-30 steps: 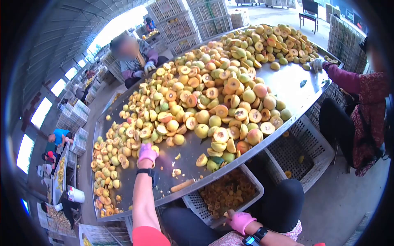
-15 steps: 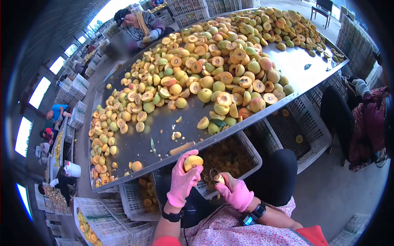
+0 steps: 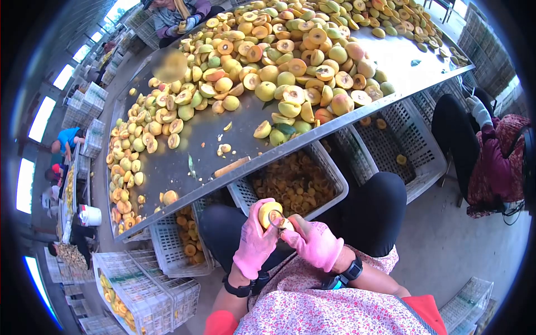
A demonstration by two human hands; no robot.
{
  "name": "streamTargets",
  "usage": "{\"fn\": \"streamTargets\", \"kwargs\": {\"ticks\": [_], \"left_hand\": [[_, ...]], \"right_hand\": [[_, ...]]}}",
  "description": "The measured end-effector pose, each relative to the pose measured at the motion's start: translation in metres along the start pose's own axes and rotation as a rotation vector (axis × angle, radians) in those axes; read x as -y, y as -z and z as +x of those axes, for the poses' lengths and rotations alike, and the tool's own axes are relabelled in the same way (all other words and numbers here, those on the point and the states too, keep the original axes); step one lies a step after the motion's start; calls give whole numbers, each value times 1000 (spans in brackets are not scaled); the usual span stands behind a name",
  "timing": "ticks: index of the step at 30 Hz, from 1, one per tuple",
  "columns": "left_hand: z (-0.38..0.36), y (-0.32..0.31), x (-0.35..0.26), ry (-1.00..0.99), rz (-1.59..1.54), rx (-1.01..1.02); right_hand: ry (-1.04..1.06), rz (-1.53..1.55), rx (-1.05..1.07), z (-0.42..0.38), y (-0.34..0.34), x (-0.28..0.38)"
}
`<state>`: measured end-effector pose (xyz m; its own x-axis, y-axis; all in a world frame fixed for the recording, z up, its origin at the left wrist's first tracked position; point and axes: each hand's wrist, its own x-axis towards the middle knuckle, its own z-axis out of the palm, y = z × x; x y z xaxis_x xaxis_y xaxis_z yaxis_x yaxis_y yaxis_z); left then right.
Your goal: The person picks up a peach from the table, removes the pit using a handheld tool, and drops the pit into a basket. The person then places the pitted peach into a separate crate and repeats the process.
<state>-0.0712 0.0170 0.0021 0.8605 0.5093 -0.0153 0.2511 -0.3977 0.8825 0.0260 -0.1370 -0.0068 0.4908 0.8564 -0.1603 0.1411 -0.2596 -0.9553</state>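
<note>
Just above my lap, my left hand (image 3: 257, 240) in a pink glove is closed around a halved yellow fruit (image 3: 270, 212), its cut face showing. My right hand (image 3: 314, 241), also in a pink glove, is closed on a small tool with a ring-shaped metal loop (image 3: 274, 219) and a light handle. That loop lies at the fruit's cut face. Beyond my hands, a metal table (image 3: 231, 172) bears a large heap of halved fruit (image 3: 279, 61). A wooden stick (image 3: 232, 167) rests near its front edge.
Under the table edge stand a crate of fruit scraps (image 3: 340, 192), another crate (image 3: 427, 167) and a crate with fruit (image 3: 167, 245). More crates (image 3: 162, 290) are at lower left. One person (image 3: 497, 162) sits at right, another (image 3: 184, 17) works across the table.
My hands have come together, bringing the loop tool to the fruit's cut face. The view has tilted down, so the table appears higher and the scrap crate shows more.
</note>
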Motion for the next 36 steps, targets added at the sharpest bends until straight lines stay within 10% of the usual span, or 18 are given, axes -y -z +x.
{"fn": "streamTargets", "kwargs": {"ticks": [17, 22, 26, 29, 36], "left_hand": [[-1, 6, 29, 167, 3, 267], [3, 14, 0, 467, -127, 403], [-1, 8, 16, 345, -395, 414], [2, -15, 9, 130, -864, 139], [1, -43, 9, 248, -841, -216]], "right_hand": [[-103, -120, 127, 1, 9, -16], [-150, 227, 191, -1, -5, -35], [-88, 346, 99, 0, -7, -31], [-153, 315, 106, 0, -1, -13], [-192, 65, 182, 7, -13, -21]]}}
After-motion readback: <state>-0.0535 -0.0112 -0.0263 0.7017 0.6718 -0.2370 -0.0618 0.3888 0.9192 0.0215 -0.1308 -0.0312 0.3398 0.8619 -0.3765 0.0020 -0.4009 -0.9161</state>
